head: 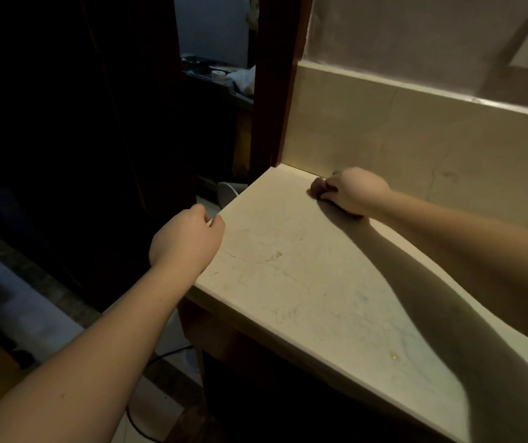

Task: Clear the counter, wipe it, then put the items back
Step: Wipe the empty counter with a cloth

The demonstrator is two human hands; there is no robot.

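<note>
The pale marble counter (288, 282) has nothing standing on it. My right hand (352, 193) is at its back left corner, close to the backsplash, with the fingers curled around a small dark cloth (318, 188) pressed on the surface. Most of the cloth is hidden under the hand. My left hand (189, 241) is at the counter's left edge, fingers curled, thumb on the top of the edge; the fingers below are hidden.
A beige backsplash (416, 139) runs along the back, with a dark wooden door frame (275, 91) at the left corner. A small yellowish spot (394, 356) lies near the counter's front edge. A black cable (160, 356) trails on the floor below.
</note>
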